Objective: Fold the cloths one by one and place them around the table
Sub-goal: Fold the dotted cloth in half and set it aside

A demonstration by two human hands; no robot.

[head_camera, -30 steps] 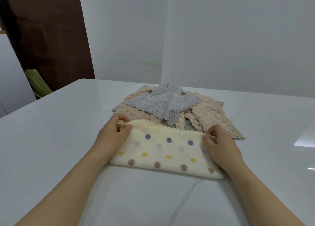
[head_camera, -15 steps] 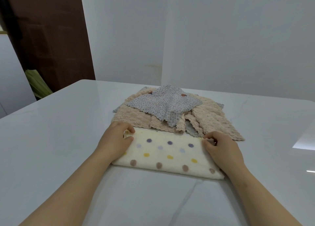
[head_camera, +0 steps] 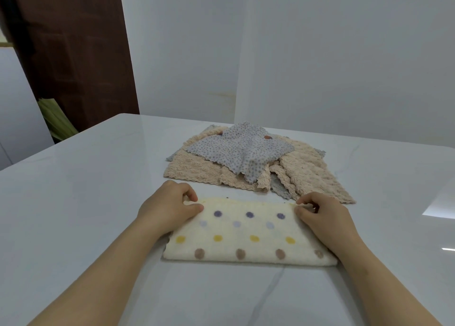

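A cream cloth with purple, yellow and brown dots (head_camera: 246, 237) lies folded in half on the white table (head_camera: 86, 190), its fold toward me. My left hand (head_camera: 170, 207) pinches the far left corner of it. My right hand (head_camera: 322, 217) pinches the far right corner. Both hands rest low on the cloth's far edge. Just behind it sits a loose pile of cloths: a grey dotted cloth (head_camera: 241, 151) on top of beige textured cloths (head_camera: 197, 170), with a grey one partly hidden under them.
The table's far edge runs close behind the pile, against a white wall (head_camera: 320, 55). A dark brown door (head_camera: 73, 55) and a green leafy bundle (head_camera: 56, 119) stand beyond the table's left corner.
Both hands drew the cloth's far edge toward me and down, away from the pile. The cloth now lies flat with a gap between it and the beige cloths.
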